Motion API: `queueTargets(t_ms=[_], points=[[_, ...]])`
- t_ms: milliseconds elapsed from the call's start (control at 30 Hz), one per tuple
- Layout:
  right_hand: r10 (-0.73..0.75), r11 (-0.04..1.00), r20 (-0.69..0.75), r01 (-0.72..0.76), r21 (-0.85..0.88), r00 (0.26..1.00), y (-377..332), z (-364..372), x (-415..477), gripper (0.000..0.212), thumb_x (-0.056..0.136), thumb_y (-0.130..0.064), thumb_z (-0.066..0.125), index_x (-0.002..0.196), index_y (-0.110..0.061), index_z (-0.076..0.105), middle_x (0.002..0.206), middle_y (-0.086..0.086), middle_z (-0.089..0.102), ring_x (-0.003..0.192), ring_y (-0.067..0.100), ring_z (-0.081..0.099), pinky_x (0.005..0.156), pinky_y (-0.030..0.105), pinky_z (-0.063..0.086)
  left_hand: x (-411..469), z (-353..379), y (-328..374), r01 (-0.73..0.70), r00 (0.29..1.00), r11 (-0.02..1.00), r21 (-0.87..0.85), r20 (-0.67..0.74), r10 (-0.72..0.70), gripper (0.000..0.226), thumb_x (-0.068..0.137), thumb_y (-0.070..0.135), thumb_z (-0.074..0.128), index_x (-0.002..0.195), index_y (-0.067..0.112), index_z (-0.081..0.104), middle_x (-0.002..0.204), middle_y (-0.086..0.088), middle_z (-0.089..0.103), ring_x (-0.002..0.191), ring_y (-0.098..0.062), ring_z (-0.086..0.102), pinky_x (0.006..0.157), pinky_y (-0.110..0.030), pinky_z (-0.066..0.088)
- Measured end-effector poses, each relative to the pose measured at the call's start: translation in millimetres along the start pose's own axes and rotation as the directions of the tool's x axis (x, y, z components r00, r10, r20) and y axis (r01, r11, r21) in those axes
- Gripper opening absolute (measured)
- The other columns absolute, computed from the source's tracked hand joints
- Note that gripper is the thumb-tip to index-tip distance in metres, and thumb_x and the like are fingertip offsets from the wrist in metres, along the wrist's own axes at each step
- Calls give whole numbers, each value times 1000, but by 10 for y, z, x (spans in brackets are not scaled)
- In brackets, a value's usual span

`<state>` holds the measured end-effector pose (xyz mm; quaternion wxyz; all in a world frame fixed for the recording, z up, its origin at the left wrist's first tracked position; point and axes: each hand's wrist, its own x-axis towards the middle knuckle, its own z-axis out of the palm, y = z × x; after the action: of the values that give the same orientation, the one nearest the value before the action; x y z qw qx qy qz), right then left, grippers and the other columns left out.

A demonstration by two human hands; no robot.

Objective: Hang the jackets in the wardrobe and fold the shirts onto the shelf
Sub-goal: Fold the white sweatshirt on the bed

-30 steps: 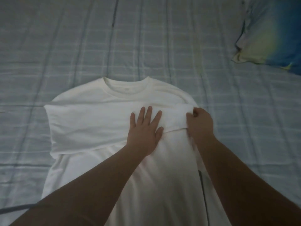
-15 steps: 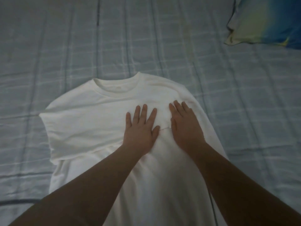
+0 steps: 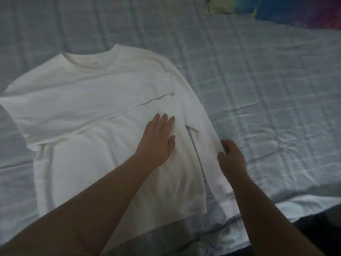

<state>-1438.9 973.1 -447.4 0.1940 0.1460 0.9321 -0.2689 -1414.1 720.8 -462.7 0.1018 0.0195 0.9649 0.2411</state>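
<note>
With the white shirt (image 3: 92, 100) lying flat on the bed (image 3: 258, 89), the left hand (image 3: 156, 141) is pinning it, fingers straight and together; the right hand (image 3: 231, 157) is pinching the sleeve (image 3: 208, 145) (best folded inward, keeping the crease straight).

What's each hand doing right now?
Left hand: open, flat on the shirt.
Right hand: closed, pinching the sleeve.

Your one camera rides on your head, tilted forward and down over the bed (image 3: 258, 89), close enough that both forearms (image 3: 110, 191) enter from the bottom edge. The wide lens takes in the white shirt (image 3: 92, 108) at centre-left, your left hand (image 3: 156, 141) and right hand (image 3: 232, 159) near the middle, and a colourful pillow (image 3: 276, 10) cut by the top-right edge.
</note>
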Motion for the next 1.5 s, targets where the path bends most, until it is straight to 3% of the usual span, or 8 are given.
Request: queueTargets(t_ms=[200, 433, 667, 800, 1000, 1167, 1267, 1500], points=[[129, 976, 182, -92, -200, 975, 389, -156, -76, 33, 84, -22, 67, 115, -10, 63, 106, 12, 69, 100, 31, 64, 76, 26, 37, -204, 257, 503, -96, 995, 986, -133, -2, 97, 58, 93, 22, 45, 146, 0, 41, 153, -24, 38, 147, -41, 24, 121, -50, 21], [132, 957, 511, 25, -288, 849, 684, -500, 221, 23, 78, -20, 79, 100, -13, 76, 69, -2, 64, 55, 5, 56, 41, 12, 37, -140, 438, 846, -113, 994, 977, -182, -17, 112, 52, 89, 13, 43, 139, -1, 49, 148, -24, 43, 146, -41, 25, 124, -41, 12], [-100, 929, 646, 304, -212, 756, 719, -1329, 1000, 17, 87, -34, 74, 90, -18, 72, 82, 0, 70, 75, 15, 65, 66, 24, 47, 505, 466, 1512, -48, 999, 986, -161, -29, 44, 60, 84, 26, 33, 134, 2, 56, 147, -21, 47, 147, -43, 24, 120, -52, 21], [-240, 920, 547, 367, -135, 802, 651, -1949, 1618, 20, 85, -30, 76, 73, -27, 60, 74, -11, 61, 69, 6, 58, 57, 12, 37, 1064, 439, 2019, -42, 998, 994, -100, -56, 36, 59, 82, 25, 36, 133, 5, 59, 143, -19, 53, 142, -43, 34, 116, -59, 26], [-391, 877, 394, 466, -115, 832, 398, -2520, 2476, 27, 79, -3, 64, 90, -27, 66, 84, -7, 63, 73, 7, 56, 59, 21, 41, 1790, 436, 2330, -25, 995, 997, -70, -99, 18, 61, 84, 17, 46, 144, 8, 48, 150, -17, 46, 143, -40, 33, 116, -56, 28], [-318, 919, 189, 351, -178, 929, 412, -2568, 3145, 11, 80, -23, 74, 84, -28, 65, 83, -6, 62, 80, 16, 57, 70, 27, 38, 2237, 466, 2220, 50, 995, 999, -18, -87, -52, 59, 93, 28, 36, 149, 11, 43, 151, -15, 45, 143, -38, 35, 117, -51, 28], [-206, 971, 194, 225, -84, 959, 552, -2392, 3405, 19, 79, -22, 80, 95, -17, 70, 92, 6, 68, 82, 20, 60, 73, 27, 40, 2551, 463, 1991, 133, 991, 991, 26, -20, -133, 53, 95, 19, 41, 148, 17, 44, 149, -11, 49, 139, -35, 40, 114, -46, 32], [-147, 988, 55, 149, -45, 988, 808, -2105, 3441, 23, 81, -13, 70, 104, -14, 69, 95, 6, 65, 97, 29, 63, 78, 26, 37, 2834, 397, 1831, 209, 975, 969, 135, 47, -217, 28, 98, 39, 47, 117, 28, 63, 109, 0, 66, 103, -28, 55, 88, -39, 43]])
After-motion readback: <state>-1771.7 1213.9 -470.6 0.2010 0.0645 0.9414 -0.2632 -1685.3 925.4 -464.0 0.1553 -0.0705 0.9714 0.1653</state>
